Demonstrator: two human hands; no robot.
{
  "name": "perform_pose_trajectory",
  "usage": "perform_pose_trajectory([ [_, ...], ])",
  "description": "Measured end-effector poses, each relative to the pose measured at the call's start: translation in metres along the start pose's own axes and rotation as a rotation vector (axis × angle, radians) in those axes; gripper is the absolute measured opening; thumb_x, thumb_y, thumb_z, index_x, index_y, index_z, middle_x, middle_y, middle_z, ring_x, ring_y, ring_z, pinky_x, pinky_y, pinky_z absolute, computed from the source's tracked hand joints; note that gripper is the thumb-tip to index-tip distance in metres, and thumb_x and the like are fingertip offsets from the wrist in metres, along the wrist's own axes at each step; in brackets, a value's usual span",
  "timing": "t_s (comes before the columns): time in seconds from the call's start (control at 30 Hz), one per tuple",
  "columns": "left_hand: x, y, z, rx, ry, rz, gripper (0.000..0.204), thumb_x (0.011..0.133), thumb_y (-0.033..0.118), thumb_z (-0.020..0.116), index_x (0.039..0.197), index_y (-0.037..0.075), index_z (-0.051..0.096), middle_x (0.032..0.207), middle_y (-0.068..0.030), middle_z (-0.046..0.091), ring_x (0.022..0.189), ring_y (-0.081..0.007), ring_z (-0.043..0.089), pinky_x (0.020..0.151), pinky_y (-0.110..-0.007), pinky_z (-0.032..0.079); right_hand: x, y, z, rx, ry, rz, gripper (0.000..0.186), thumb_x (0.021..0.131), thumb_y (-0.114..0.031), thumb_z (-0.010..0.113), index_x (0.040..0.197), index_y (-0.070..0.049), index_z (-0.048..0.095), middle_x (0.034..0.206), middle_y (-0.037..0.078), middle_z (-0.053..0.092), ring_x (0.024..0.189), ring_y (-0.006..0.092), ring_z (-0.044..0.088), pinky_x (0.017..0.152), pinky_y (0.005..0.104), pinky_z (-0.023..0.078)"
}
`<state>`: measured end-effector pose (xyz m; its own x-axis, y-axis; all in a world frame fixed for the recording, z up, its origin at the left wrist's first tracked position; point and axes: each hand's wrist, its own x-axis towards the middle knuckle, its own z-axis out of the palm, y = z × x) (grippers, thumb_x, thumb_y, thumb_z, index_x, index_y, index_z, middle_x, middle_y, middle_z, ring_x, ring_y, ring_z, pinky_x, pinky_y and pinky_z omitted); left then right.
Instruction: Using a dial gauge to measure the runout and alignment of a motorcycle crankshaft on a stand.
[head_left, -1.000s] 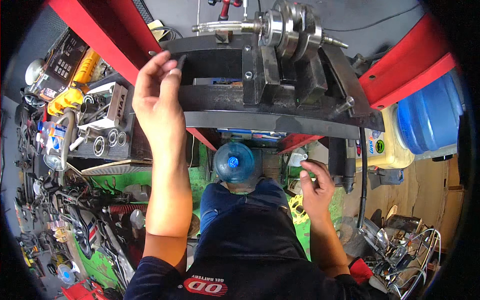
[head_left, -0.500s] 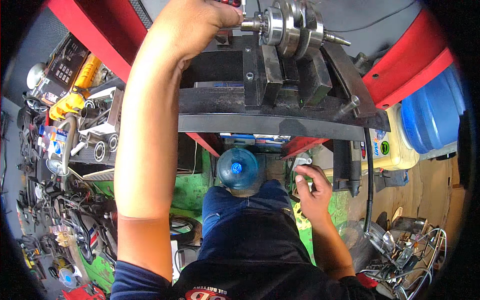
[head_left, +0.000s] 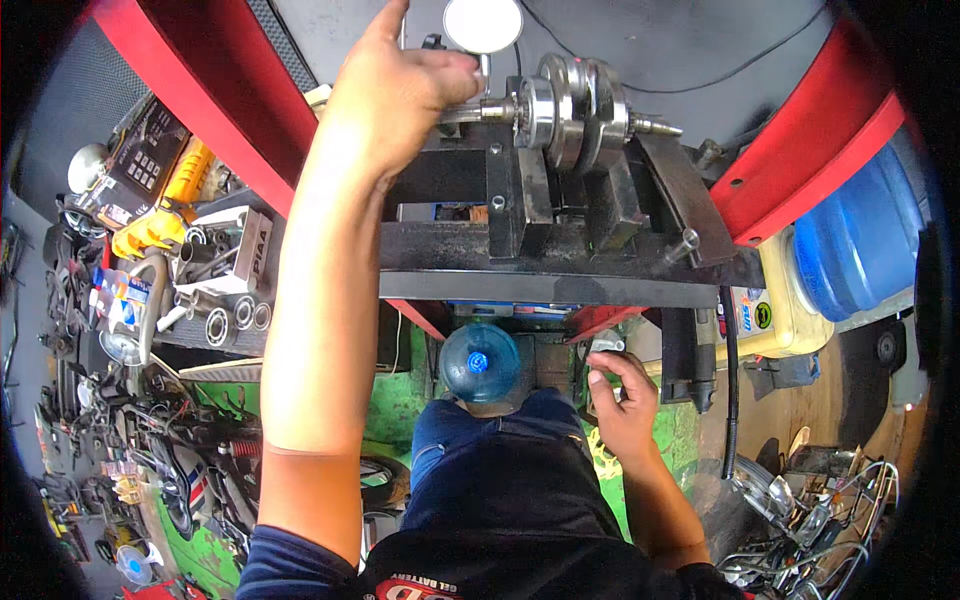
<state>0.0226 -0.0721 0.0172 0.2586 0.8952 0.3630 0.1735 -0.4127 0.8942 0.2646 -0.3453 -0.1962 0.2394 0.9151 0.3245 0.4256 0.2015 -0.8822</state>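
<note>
My left hand (head_left: 410,75) is raised at the top, slightly blurred, beside a round white-faced gauge (head_left: 483,20), its forefinger stretched upward and other fingers reaching toward the gauge's stem; its palm hides part of what lies behind. To its right a metal crankshaft with a bearing (head_left: 565,112) lies horizontally above dark steel blocks (head_left: 615,205) on a black crossbeam (head_left: 550,285). My right hand (head_left: 618,390) hangs below the beam, fingers loosely bent and apart, with nothing visible in it.
Red posts (head_left: 195,95) flank the frame. At left are bearings (head_left: 218,326), a box of tubes (head_left: 225,260) and a yellow case (head_left: 140,235). A blue water jug (head_left: 478,375) stands by my knees, a blue drum (head_left: 855,235) at right, jumbled metal parts (head_left: 810,510) lower right.
My left hand rose to the upper middle and its forefinger has since straightened upward. The gauge has come into view as the view shifted upward; the right hand moved little.
</note>
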Motion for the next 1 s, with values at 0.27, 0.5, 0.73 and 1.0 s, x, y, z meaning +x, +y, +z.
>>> perform_pose_trajectory([
  [0.27,-0.006,0.014,-0.002,0.043,-0.048,-0.167,0.034,0.088,0.011,0.078,0.116,-0.005,0.069,0.102,-0.0097,0.074,0.098,-0.0181,0.069,0.096,-0.03,0.051,0.007,-0.022,-0.012,-0.013,0.011,0.013,0.02,0.094,0.0,0.071,0.113,0.001,0.074,0.105,0.014,0.075,0.097,0.0244,0.072,0.089,0.0342,0.056],
  [0.5,-0.007,0.009,0.016,0.045,-0.057,-0.204,0.016,0.089,0.013,0.079,0.096,-0.001,0.079,0.085,-0.0009,0.072,0.083,-0.0097,0.063,0.082,-0.027,0.049,0.01,-0.035,-0.017,-0.009,0.008,0.012,0.019,0.094,-0.003,0.072,0.113,-0.001,0.075,0.105,0.013,0.075,0.098,0.0241,0.073,0.09,0.0344,0.056],
  [0.73,-0.009,0.007,0.021,0.079,-0.01,-0.212,0.022,0.094,0.019,0.08,0.098,-0.002,0.08,0.081,0.0003,0.071,0.079,-0.0069,0.06,0.077,-0.028,0.049,0.02,-0.047,-0.025,-0.001,0.002,0.032,0.02,0.093,0.001,0.071,0.113,0.001,0.074,0.107,0.012,0.074,0.099,0.0204,0.071,0.09,0.0327,0.055],
  [1.0,-0.009,0.001,0.025,0.088,0.025,-0.172,0.025,0.092,0.023,0.082,0.099,0.0,0.082,0.078,-0.0041,0.074,0.075,-0.0072,0.061,0.075,-0.03,0.051,0.029,-0.05,-0.028,-0.015,0.013,-0.001,0.02,0.093,0.0,0.071,0.113,0.001,0.074,0.106,0.012,0.075,0.1,0.0222,0.072,0.091,0.0337,0.055],
])
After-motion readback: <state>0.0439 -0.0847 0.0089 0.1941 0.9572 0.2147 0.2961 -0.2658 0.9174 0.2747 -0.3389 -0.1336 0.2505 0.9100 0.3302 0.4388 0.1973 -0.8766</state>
